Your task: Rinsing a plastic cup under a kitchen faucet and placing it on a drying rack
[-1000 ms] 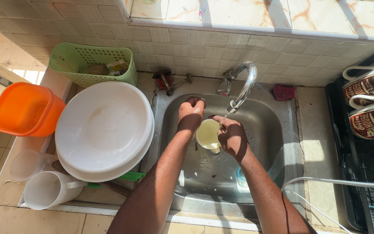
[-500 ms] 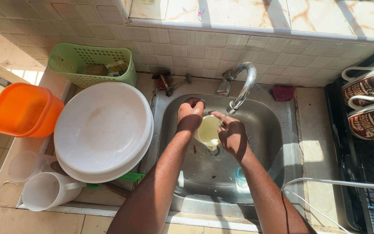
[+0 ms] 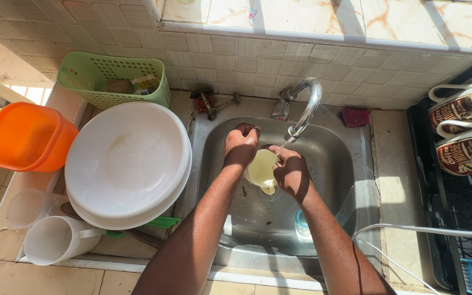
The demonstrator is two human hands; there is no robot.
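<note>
Head camera looks straight down into a steel sink (image 3: 334, 164), where both hands meet under the curved tap (image 3: 306, 109). A pale yellow cup (image 3: 261, 168) sits tilted between them, over the middle of the basin, its open mouth facing up toward the lens. The left hand (image 3: 241, 146) covers the cup's far side with its fingers curled tight on the rim; the right hand (image 3: 289, 172) clamps the near side, its fingertips hidden behind the cup wall. A thin stream of water from the spout is hard to make out against the metal. Low in the basin, a small clear thing with a blue cap (image 3: 301, 224) is partly masked by the right forearm. On the counter to the left, a stack of wide white basins (image 3: 127, 164) overlaps the sink's edge, with an orange tub (image 3: 23, 136), a green basket (image 3: 110, 79) and clear jugs (image 3: 55, 237) crowding around it. Mugs (image 3: 465, 131) on a black rack to the right are cut off by the frame.
</note>
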